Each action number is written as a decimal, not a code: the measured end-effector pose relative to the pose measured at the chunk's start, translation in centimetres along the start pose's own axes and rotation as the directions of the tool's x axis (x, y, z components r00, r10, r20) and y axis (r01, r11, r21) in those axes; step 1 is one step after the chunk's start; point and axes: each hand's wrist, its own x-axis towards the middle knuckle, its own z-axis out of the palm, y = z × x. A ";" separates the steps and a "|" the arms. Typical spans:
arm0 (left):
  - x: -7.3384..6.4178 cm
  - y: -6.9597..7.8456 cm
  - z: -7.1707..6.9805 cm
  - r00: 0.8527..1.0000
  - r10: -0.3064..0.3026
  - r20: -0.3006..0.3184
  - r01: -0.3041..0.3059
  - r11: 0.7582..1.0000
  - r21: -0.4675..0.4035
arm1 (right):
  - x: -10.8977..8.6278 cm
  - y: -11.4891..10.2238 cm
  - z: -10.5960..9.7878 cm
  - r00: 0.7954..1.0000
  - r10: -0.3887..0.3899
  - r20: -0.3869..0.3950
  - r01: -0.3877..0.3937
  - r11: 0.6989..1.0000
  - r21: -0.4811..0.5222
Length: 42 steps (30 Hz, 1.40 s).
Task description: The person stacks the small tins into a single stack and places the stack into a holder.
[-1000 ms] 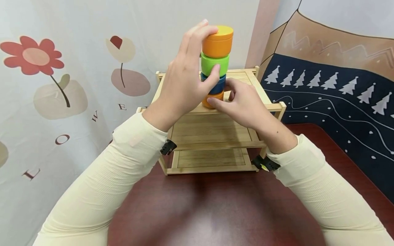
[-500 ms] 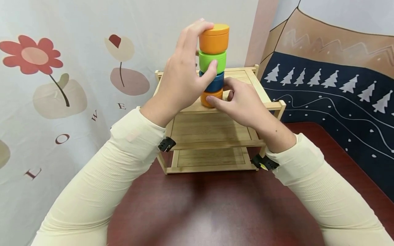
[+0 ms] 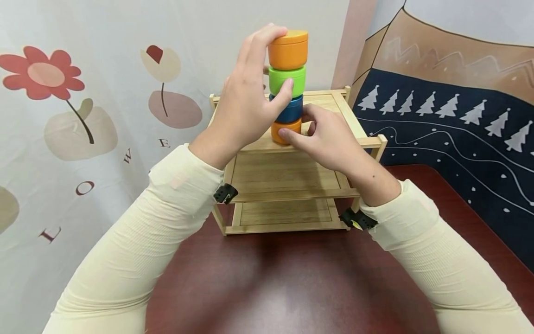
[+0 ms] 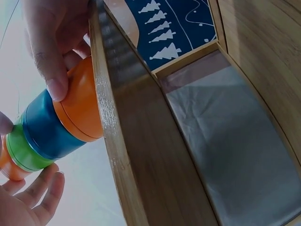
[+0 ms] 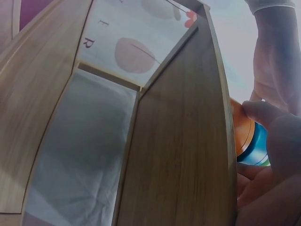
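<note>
A column of round lidded containers stands near the front edge of the wooden rack's top shelf. From the top it has a large orange container, a green container, a blue container and a small orange container. My left hand grips the upper part from the left, its thumb on the green one and a fingertip over the top lid's edge. The right hand holds the bottom orange container between thumb and fingers. Some left fingertips are hidden behind the column in the head view.
The wooden rack has lower shelves under the top one and stands on a dark red table. A flower-printed curtain hangs at the left and back. A dark tree-patterned cloth hangs on the right.
The top of the column has shifted slightly left with my left hand, so it leans less to the right. The right hand keeps its hold at the base.
</note>
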 end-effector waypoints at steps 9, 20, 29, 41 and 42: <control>0.3 -0.3 0.0 1.000 0.002 0.014 -0.002 1.000 0.019 | 0.2 0.1 0.0 1.000 0.006 0.023 -0.006 1.000 0.007; 0.5 -0.5 -0.1 1.000 0.000 0.027 -0.001 0.999 0.040 | 0.4 0.1 0.1 0.999 0.007 0.034 -0.007 1.000 0.011; 0.5 -0.5 -0.2 0.999 -0.015 0.036 0.013 0.998 0.055 | 0.4 0.0 0.1 0.999 0.007 0.035 -0.007 1.000 0.006; 0.3 -0.7 -0.3 1.000 -0.007 0.022 0.006 0.999 0.042 | -0.2 0.0 -0.1 1.000 0.025 0.002 -0.025 1.000 0.015; 0.1 -0.8 -0.4 1.000 -0.012 0.017 0.011 0.999 0.046 | -0.3 0.1 -0.1 1.000 0.025 -0.009 -0.025 1.000 0.015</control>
